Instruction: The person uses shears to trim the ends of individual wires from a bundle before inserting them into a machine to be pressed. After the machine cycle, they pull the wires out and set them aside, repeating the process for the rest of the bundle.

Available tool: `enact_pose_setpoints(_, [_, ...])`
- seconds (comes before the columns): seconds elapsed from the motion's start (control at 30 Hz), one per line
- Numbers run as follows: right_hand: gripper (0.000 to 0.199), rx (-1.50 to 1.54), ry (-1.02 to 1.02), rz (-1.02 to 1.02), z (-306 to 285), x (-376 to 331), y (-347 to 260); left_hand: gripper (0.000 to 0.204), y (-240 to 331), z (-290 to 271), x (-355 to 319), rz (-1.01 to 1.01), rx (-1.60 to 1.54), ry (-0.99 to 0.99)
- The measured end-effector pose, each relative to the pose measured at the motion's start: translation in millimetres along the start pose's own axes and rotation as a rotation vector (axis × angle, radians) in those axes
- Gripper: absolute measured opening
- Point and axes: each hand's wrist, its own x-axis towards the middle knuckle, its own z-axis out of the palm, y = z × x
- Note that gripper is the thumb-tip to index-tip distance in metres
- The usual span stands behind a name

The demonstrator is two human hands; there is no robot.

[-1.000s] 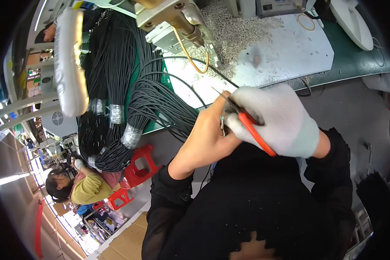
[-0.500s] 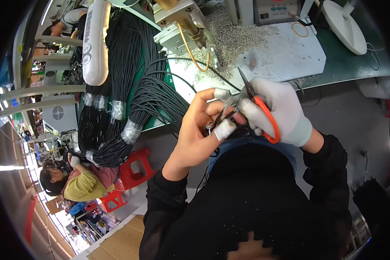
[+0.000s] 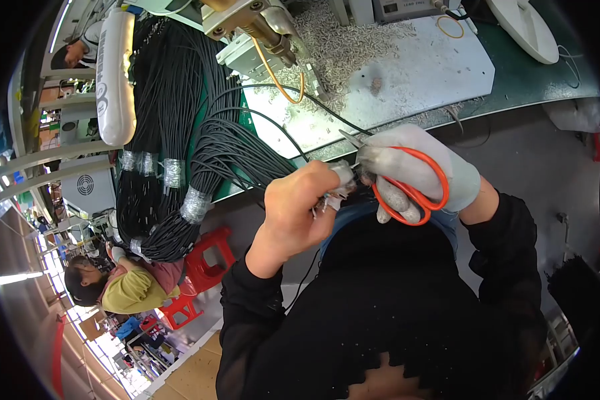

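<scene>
My left hand (image 3: 297, 203), with white covers on its thumb and forefinger, is closed on a cable end. Thin loose wires (image 3: 322, 202) stick out between its fingers; the rest of that end is hidden. In a white glove with greyed fingertips, my right hand (image 3: 417, 160) holds scissors with orange-red handles (image 3: 441, 180). Their blade tip (image 3: 350, 138) points up and left past the glove, and the fingertips of both hands nearly meet. Black cables (image 3: 247, 150) from a thick bundle run toward my hands from the left.
A bench machine (image 3: 257, 33) stands over a white board (image 3: 440, 67) strewn with small metal scraps. Taped cable bundles (image 3: 173, 173) hang over the bench's left edge beside a bright lamp (image 3: 117, 80). Red stools (image 3: 207, 260) and a seated person (image 3: 130, 283) are at left.
My left hand has turned over, its back now up, fingers closed tighter. The scissors have swung round in my right hand, both handle loops now showing. The whole view has shifted slightly.
</scene>
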Motion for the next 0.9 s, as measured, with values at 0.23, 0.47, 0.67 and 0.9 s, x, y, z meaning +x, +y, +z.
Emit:
enact_pose_setpoints(0.23, [0.015,-0.072,0.124,-0.099,18,-2,6,0.029,2,5,3,-0.103,-0.418,-0.037])
enact_pose_setpoints(0.47, [0.017,-1.076,0.529,-0.877,8,9,24,0.015,20,-2,21,-0.793,-0.809,0.172])
enact_pose_setpoints(0.67, [0.03,-1.471,0.551,-0.748,16,1,13,0.022,17,-1,16,-0.707,-0.41,0.176])
enact_pose_setpoints(0.9, [0.021,-1.263,0.451,-0.575,10,0,25,0.024,15,2,18,-0.72,-0.397,0.194])
